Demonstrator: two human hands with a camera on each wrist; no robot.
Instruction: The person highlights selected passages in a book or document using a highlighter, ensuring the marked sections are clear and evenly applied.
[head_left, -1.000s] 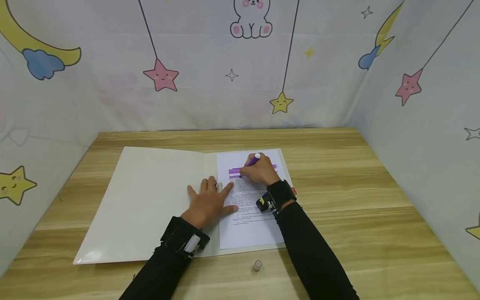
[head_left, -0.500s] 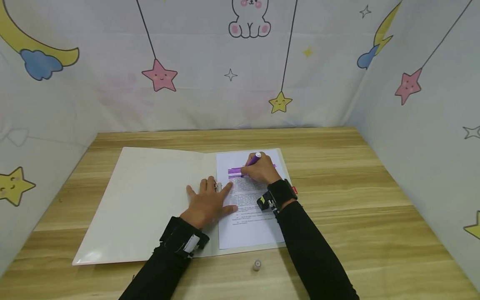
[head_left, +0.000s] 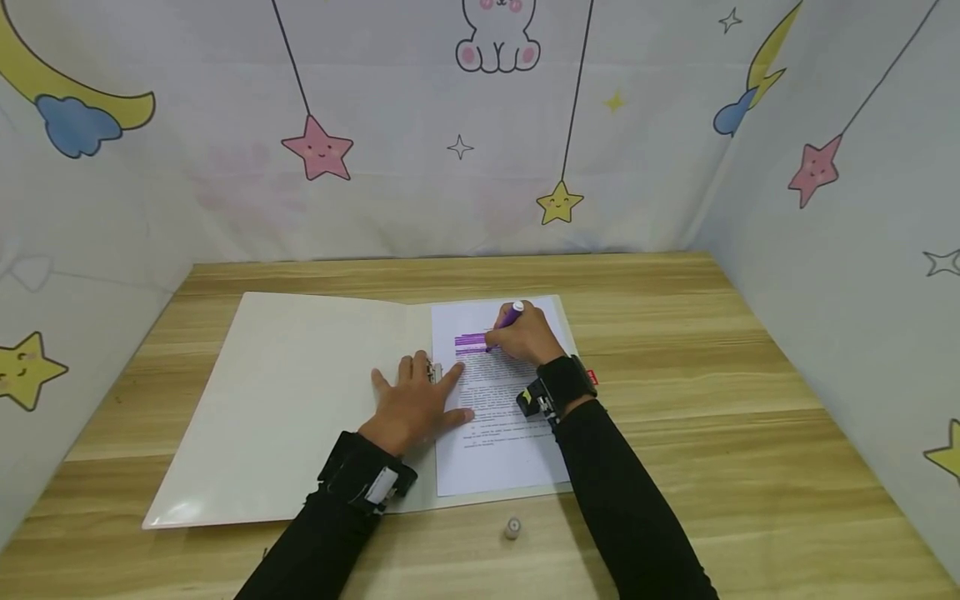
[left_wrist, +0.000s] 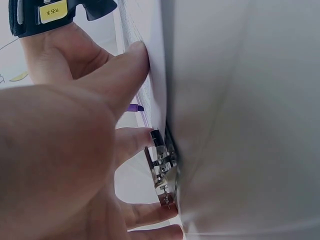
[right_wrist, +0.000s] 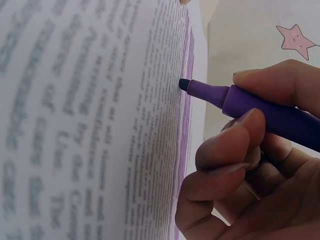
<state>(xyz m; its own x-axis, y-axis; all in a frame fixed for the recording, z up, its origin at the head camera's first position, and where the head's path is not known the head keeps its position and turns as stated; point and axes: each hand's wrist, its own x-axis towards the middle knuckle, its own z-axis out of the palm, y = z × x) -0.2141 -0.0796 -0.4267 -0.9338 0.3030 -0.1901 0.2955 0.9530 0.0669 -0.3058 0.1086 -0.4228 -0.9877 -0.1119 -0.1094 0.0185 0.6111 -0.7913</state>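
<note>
My right hand (head_left: 527, 333) pinches a purple highlighter (right_wrist: 270, 112) between thumb and fingers. Its dark chisel tip is right at a line of print near the top of a printed sheet (head_left: 495, 467). Purple strokes (right_wrist: 186, 125) run across the upper lines of text. With fingers spread, my left hand (head_left: 411, 408) lies over the inner fold of an open white folder (head_left: 300, 400), thumb on the sheet's left edge. Beside those fingers shows the folder's metal clip (left_wrist: 162, 167). The sheet lies on the folder's right side.
A small grey cap (head_left: 513, 528) stands on the wooden table (head_left: 735, 467) in front of the folder. A red tag (head_left: 592, 377) shows at the folder's right edge. White cloth walls (head_left: 405, 208) with cartoon prints enclose the table's back and sides.
The highlighter tip has slid slightly to the right along a line of text, my right hand moving with it. My left hand stays in place on the folder and sheet.
</note>
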